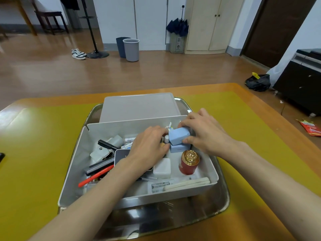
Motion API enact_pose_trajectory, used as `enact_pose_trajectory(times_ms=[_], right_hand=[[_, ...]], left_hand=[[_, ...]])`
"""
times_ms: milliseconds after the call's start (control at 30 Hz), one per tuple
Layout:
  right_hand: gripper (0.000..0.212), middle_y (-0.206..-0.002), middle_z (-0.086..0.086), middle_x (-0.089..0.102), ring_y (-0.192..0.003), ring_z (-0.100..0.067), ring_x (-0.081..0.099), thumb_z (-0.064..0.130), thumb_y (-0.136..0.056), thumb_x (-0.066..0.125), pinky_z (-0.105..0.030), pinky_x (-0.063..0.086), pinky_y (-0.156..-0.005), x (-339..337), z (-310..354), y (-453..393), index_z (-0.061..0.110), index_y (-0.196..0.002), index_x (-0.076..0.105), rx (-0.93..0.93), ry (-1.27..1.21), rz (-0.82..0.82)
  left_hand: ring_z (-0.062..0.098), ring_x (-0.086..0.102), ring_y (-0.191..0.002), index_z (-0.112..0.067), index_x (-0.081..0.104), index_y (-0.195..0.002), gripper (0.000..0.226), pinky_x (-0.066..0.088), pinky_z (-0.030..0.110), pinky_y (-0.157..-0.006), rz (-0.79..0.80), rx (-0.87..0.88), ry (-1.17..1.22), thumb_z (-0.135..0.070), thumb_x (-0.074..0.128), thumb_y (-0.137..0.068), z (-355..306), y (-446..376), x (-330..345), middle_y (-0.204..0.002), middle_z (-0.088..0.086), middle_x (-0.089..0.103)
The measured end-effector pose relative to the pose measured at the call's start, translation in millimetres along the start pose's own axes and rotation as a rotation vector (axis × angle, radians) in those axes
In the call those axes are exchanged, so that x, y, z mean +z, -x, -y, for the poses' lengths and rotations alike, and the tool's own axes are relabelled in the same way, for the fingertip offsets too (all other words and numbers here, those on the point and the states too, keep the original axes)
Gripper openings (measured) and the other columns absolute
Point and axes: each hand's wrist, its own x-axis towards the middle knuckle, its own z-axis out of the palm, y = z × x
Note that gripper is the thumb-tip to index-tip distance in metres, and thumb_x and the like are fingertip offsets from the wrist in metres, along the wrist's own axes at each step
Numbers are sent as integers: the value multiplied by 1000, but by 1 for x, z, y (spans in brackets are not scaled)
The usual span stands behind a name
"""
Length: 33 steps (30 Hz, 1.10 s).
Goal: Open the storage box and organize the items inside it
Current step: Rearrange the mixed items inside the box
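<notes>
The grey storage box (73, 171) stands open on a metal tray (224, 197), its lid (139, 106) lying behind it. My right hand (205, 131) grips a light blue box (178, 136), lifted above a second light blue box (179, 148) at the back right of the storage box. My left hand (149, 146) reaches in beside it, fingertips touching the blue box's left edge; whether it holds anything is hidden. A red tin with a gold lid (188, 162), a white case (162, 167), a red pen (95, 176) and white sticks (187, 184) lie inside.
The tray sits on a yellow mat (34, 153) on a wooden table. A dark object (1, 157) shows at the mat's left edge. Several small items, a grey pouch (100, 152) and a dark device (121, 155), crowd the box's left half.
</notes>
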Motion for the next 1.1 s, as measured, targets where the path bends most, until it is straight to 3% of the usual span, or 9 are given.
enact_pose_trajectory(times_ms=[200, 467, 667, 867, 1000, 1100], right_hand=[[45, -119, 11, 60, -106, -18, 44, 43, -76, 81, -34, 31, -77, 6, 0, -4, 35, -117, 63, 31, 111, 60], [53, -118, 8, 61, -111, -20, 48, 47, -73, 83, -34, 33, -74, 7, 6, -4, 33, -120, 64, 69, 137, 47], [50, -115, 8, 61, -109, -20, 48, 45, -72, 85, -33, 33, -72, 7, 6, -1, 33, -117, 65, 71, 118, 34], [48, -114, 5, 61, -107, -20, 48, 40, -77, 80, -35, 39, -71, -5, 5, 3, 29, -122, 65, 69, 75, -26], [35, -102, 11, 65, -95, -12, 44, 51, -82, 74, -40, 49, -71, -22, 10, 14, 31, -109, 68, 26, -28, -73], [44, -98, 16, 64, -98, -10, 46, 67, -77, 70, -35, 46, -68, -28, 17, 28, 35, -108, 68, -56, 23, 68]], left_hand=[[22, 56, -88, -31, 66, -102, 16, 39, 34, -61, -70, -10, 5, -28, 56, -89, 4, -6, 9, -88, -8, 68], [23, 58, -82, -29, 71, -93, 13, 36, 32, -59, -115, -86, 37, -32, 59, -87, 2, -3, 8, -82, -5, 70], [20, 55, -89, -29, 71, -96, 13, 40, 33, -64, -111, -79, 41, -31, 62, -86, 2, 0, 5, -83, -11, 64], [18, 50, -110, -25, 66, -115, 44, 50, 41, -84, 68, -38, -42, -39, 76, -75, 11, 0, -15, -115, -7, 57], [23, 59, -104, -23, 65, -122, 63, 53, 40, -84, 161, -105, -90, -50, 81, -67, 16, -1, -28, -112, -1, 66], [22, 63, -103, -20, 68, -122, 62, 52, 39, -88, 187, -123, -19, -45, 85, -68, 15, 1, -29, -114, 0, 71]])
